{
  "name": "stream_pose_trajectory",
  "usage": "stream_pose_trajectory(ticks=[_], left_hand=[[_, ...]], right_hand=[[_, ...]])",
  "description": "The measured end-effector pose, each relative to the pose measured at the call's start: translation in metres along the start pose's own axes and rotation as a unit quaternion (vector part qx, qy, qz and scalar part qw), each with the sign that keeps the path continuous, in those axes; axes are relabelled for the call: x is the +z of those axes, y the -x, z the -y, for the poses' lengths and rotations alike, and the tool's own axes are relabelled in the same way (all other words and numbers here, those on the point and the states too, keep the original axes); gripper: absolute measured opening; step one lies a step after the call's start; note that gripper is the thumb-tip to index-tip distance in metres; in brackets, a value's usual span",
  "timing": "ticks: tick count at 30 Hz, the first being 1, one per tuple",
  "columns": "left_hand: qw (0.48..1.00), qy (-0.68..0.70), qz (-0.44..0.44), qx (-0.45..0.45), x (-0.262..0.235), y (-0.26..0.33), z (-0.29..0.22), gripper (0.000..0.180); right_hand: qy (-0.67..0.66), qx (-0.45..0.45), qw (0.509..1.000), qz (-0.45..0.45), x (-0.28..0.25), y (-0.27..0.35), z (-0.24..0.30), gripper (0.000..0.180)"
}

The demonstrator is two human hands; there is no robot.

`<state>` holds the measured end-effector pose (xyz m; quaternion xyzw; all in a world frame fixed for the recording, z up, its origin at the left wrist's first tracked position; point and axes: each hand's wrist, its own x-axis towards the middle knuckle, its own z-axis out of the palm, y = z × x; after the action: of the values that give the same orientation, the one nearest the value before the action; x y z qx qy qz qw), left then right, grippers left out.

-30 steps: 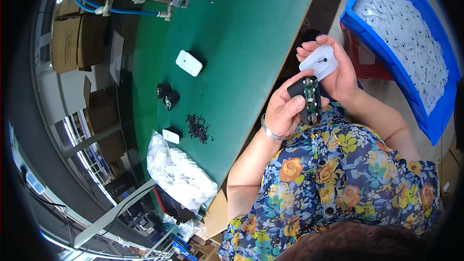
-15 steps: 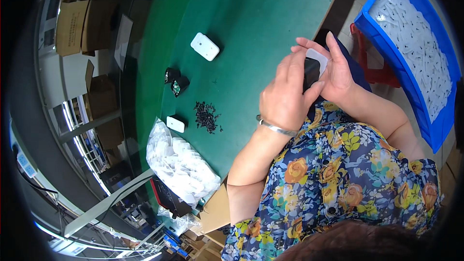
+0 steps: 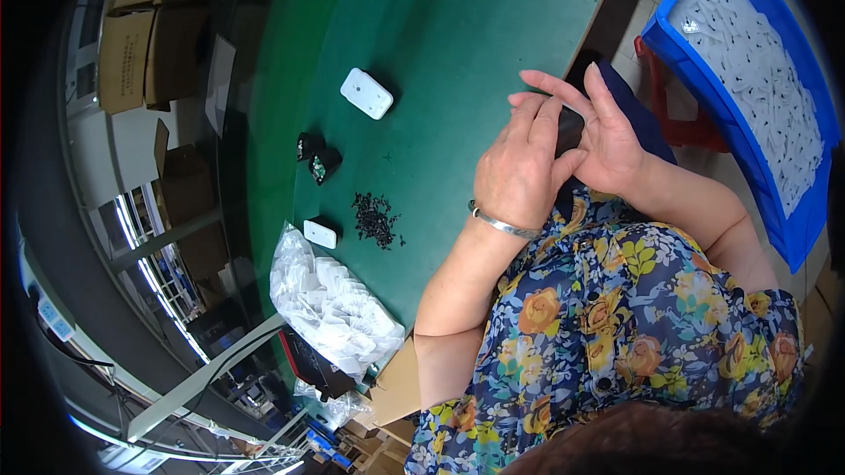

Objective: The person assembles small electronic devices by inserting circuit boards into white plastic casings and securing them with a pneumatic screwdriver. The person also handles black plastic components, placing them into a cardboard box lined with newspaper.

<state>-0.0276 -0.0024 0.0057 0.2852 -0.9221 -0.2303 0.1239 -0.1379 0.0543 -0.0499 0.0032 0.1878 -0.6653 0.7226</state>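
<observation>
Hands, two: left hand (image 3: 518,174) and right hand (image 3: 607,142) grip one black part (image 3: 569,130).

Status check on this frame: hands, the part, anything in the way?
Left hand and right hand pressed together around dark part, mostly hidden. Nothing in the way.

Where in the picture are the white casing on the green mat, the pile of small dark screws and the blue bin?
white casing (image 3: 367,93), head view, middle of its top face
pile of small dark screws (image 3: 375,219), head view, centre of heap
blue bin (image 3: 673,61), head view, its near wall
</observation>
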Motion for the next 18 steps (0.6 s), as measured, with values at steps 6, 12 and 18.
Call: stream_pose_trajectory(ticks=[6, 12, 18], left_hand=[[1.0, 0.02, 0.01, 0.001, -0.0048, 0.0011, 0.0047, 0.049], [1.0, 0.02, 0.011, -0.013, -0.0053, 0.002, 0.0066, 0.049], [1.0, 0.011, 0.01, 0.006, -0.0025, 0.0023, 0.0096, 0.05]], right_hand=[[-0.016, 0.025, 1.0, 0.004, -0.0001, -0.0002, -0.0006, 0.068], [-0.016, 0.032, 0.999, -0.002, -0.0019, -0.0038, -0.0043, 0.067], [0.005, 0.028, 1.0, -0.007, 0.0021, -0.0026, -0.0036, 0.065]])
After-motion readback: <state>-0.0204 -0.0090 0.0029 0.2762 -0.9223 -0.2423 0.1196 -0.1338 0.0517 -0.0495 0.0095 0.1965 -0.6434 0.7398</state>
